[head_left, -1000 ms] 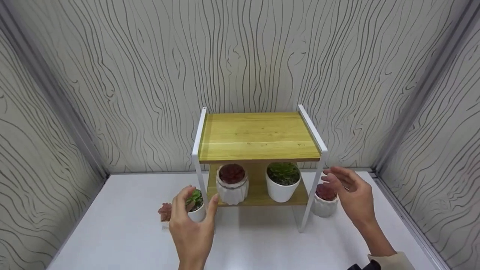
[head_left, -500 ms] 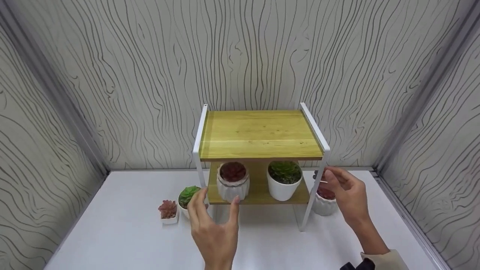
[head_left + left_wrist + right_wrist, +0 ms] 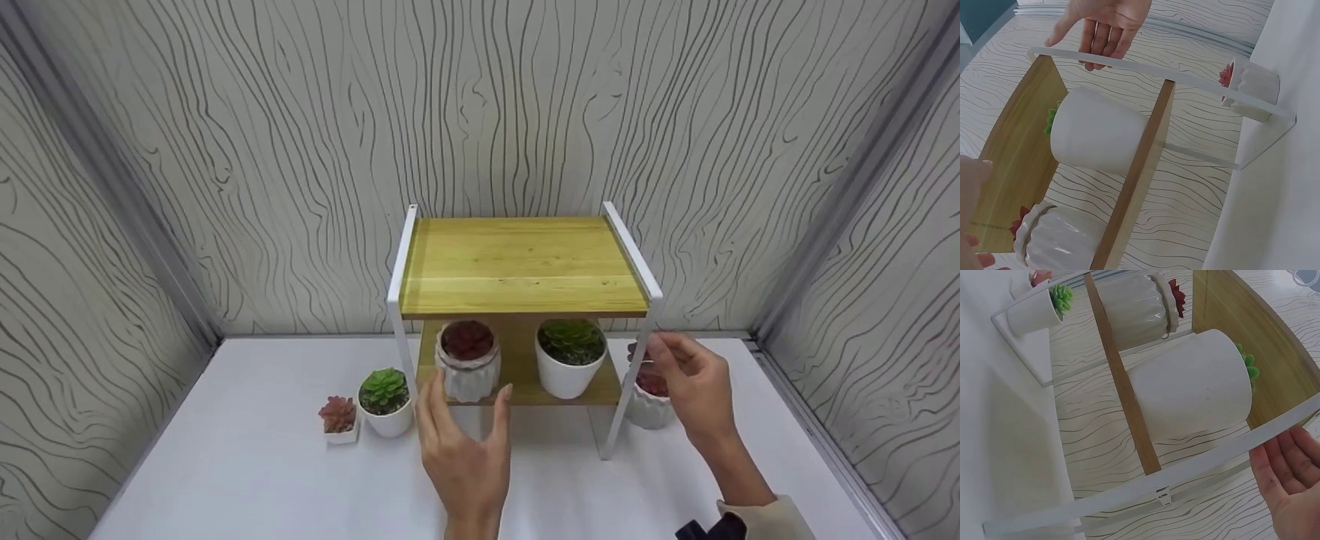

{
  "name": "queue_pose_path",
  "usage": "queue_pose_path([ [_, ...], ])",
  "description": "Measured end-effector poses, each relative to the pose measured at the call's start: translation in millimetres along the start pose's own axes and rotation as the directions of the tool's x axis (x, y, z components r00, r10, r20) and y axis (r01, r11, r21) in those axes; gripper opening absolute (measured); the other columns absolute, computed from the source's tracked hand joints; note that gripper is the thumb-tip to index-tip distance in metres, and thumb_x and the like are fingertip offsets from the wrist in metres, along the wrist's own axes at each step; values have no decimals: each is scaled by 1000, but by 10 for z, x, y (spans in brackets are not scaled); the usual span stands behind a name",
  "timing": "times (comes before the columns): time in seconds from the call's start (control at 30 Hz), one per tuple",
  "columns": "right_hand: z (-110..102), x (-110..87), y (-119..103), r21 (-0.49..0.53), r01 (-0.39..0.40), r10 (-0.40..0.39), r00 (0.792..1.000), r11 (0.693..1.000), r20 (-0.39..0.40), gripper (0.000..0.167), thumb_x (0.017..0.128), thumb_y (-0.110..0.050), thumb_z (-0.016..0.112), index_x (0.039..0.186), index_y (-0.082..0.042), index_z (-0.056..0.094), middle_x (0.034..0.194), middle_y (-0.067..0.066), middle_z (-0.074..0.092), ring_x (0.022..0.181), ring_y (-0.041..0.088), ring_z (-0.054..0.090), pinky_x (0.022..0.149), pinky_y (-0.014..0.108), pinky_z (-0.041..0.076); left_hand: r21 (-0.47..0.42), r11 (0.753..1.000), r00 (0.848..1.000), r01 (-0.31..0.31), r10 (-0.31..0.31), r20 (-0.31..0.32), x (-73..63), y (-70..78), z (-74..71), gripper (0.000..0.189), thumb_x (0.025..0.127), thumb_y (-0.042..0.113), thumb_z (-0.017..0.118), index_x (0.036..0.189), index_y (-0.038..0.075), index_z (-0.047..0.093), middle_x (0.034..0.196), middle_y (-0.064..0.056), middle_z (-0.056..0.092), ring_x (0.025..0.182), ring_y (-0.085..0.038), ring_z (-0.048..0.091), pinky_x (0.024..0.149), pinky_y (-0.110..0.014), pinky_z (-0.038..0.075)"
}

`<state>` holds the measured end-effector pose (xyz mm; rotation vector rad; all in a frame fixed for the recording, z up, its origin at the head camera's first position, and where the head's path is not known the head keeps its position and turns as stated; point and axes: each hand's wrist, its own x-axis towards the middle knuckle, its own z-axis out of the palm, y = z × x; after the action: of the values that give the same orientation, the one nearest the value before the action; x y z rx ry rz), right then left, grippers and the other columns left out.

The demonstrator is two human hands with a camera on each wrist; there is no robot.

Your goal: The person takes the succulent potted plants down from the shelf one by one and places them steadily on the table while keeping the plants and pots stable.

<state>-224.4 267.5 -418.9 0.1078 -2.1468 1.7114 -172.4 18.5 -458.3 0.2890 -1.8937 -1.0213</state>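
Note:
A two-tier shelf (image 3: 525, 262) with wooden boards and white side frames stands on the table. Its lower board carries a crinkled white pot (image 3: 468, 371) with a dark red succulent and a smooth white pot (image 3: 568, 371) with a green one. In front of the crinkled pot is my left hand (image 3: 469, 457), thumb and fingers apart, holding nothing. My right hand (image 3: 697, 382) is at the right frame's front post (image 3: 1202, 464); in the left wrist view, relaxed fingertips (image 3: 1092, 63) show behind that post. Contact with it is unclear. A small dark reddish patch near the fingers is indistinct.
On the table left of the shelf are a green succulent (image 3: 384, 384) in a white pot and a small red one (image 3: 339, 414) in a square pot. Right of it stands a ribbed white pot (image 3: 649, 411). Patterned walls (image 3: 480, 112) enclose the table.
My left hand has moved right, from the green succulent beside the shelf to the front of the crinkled pot. My right hand has shifted slightly, its thumb and fingers closer together.

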Motion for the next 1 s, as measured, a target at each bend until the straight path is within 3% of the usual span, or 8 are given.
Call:
queue_pose_path([
  [0.27, 9, 11, 7, -24, -11, 11, 1000, 1000, 3, 27, 108, -20, 61, 114, 4, 72, 93, -2, 82, 79, 10, 78, 69, 24, 64, 32, 999, 998, 43, -44, 35, 11, 72, 125, 86, 78, 40, 94, 139, -9, 57, 135, -28, 62, 125, -44, 65, 99, -58, 59],
  [0.4, 22, 20, 1, -45, -4, 4, 1000, 999, -9, 26, 107, -21, 63, 110, 2, 74, 91, -2, 81, 78, 10, 77, 70, 24, 64, 57, 994, 991, 99, -104, 89, 40, 132, 153, 95, 80, 45, 92, 145, -11, 51, 143, -32, 57, 133, -48, 60, 103, -61, 56],
  [0.57, 30, 20, 2, -66, -1, -1, 1000, 998, -20, 25, 106, -22, 65, 105, 0, 76, 86, -7, 79, 75, 10, 77, 69, 24, 64, 100, 978, 964, 181, -196, 177, 111, 212, 161, 107, 79, 49, 91, 152, -12, 41, 152, -36, 46, 142, -52, 49, 105, -64, 53],
  [0.7, 24, 22, 9, -52, 4, -5, 1000, 999, -17, 26, 106, -22, 64, 105, 1, 76, 86, -4, 79, 74, 10, 77, 68, 25, 64, 112, 965, 942, 238, -258, 216, 169, 272, 172, 111, 77, 42, 94, 153, -15, 35, 154, -39, 40, 143, -55, 45, 106, -66, 52],
  [1.0, 27, 26, 30, -13, 12, -12, 1000, 1000, -11, 25, 107, -18, 63, 105, 3, 76, 84, -2, 79, 72, 12, 77, 64, 26, 64, 85, 917, 883, 390, -399, 246, 298, 321, 243, 120, 74, 29, 97, 158, -16, 23, 159, -41, 31, 148, -56, 37, 113, -66, 45],
])
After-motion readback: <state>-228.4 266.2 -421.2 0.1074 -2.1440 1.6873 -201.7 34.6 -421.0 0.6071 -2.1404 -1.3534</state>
